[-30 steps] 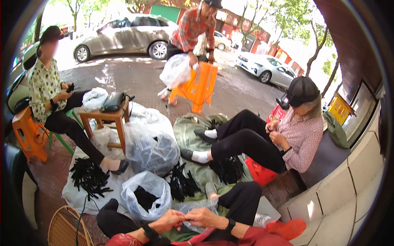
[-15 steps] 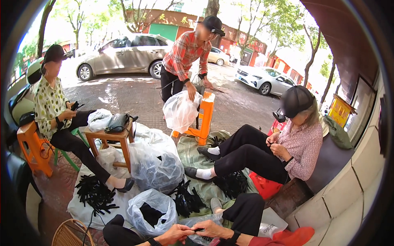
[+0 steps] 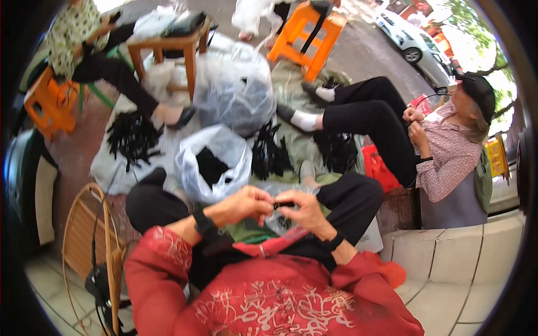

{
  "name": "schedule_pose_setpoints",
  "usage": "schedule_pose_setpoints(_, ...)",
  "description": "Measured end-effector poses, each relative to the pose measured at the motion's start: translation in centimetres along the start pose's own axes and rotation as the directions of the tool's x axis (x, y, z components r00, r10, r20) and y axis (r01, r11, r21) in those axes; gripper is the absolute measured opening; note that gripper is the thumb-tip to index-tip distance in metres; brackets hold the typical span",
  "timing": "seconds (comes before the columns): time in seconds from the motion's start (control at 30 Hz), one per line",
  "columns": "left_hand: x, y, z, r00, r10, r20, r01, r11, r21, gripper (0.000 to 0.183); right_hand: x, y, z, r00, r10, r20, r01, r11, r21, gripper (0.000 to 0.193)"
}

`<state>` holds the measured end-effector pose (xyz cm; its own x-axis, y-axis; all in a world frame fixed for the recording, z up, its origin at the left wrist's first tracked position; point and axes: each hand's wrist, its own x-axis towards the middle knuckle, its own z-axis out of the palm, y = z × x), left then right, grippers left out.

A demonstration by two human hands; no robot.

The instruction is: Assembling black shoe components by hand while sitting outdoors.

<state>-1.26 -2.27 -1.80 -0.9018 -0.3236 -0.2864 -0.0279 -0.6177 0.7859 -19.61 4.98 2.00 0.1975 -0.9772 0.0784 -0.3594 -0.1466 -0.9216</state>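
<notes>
In front of my lap my two hands meet at a small black piece (image 3: 282,205), too covered by fingers to show its kind. My left hand (image 3: 245,204) pinches at its left end, fingertips pressed together. Around its right part close the thumb and fingers of my right hand (image 3: 305,213). Just beyond my hands stands an open clear plastic bag (image 3: 238,151) with black material (image 3: 204,168) inside. Piles of black strips (image 3: 269,154) lie behind it on the sheeting.
A person in a pink patterned shirt (image 3: 448,137) sits at right, legs stretched inward. Another person in a dotted shirt (image 3: 70,33) sits at left. A wooden stool (image 3: 196,47), an orange stool (image 3: 314,33) and a wicker basket (image 3: 84,241) stand around. Tiled steps (image 3: 459,252) are at right.
My view has tipped downward, so my red top and lap now show and my hands appear higher in the picture. Both hands stay together at the small black piece.
</notes>
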Motion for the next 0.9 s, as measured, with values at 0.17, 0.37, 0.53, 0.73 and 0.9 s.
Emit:
schedule_pose_setpoints(0.17,-0.1,0.0,-0.7,0.999,-0.04,0.007,0.041,0.988,-0.148,0.013,0.3,1.2,0.0,0.994,0.103,0.047,-0.108,0.986,0.126,0.024)
schedule_pose_setpoints(0.37,-0.6,-0.3,-0.6,1.0,-0.004,0.025,0.008,0.992,-0.124,0.014,-0.1,0.7,0.2,0.989,0.127,0.071,-0.139,0.971,0.196,0.025)
schedule_pose_setpoints(0.53,-0.9,0.0,-0.4,0.997,0.053,0.052,-0.047,0.992,-0.113,0.014,-0.2,-0.1,0.6,0.985,0.168,0.042,-0.171,0.908,0.383,0.023)
schedule_pose_setpoints(0.73,-1.2,0.5,-0.1,0.995,0.083,0.049,-0.078,0.991,-0.109,0.015,0.2,0.1,0.0,1.0,0.027,0.002,-0.027,0.997,0.071,0.025)
schedule_pose_setpoints(0.9,-1.0,0.9,-0.2,0.995,0.084,0.052,-0.076,0.988,-0.131,0.018,0.0,0.4,1.0,0.99,0.001,-0.139,0.0,1.0,0.01,0.021)
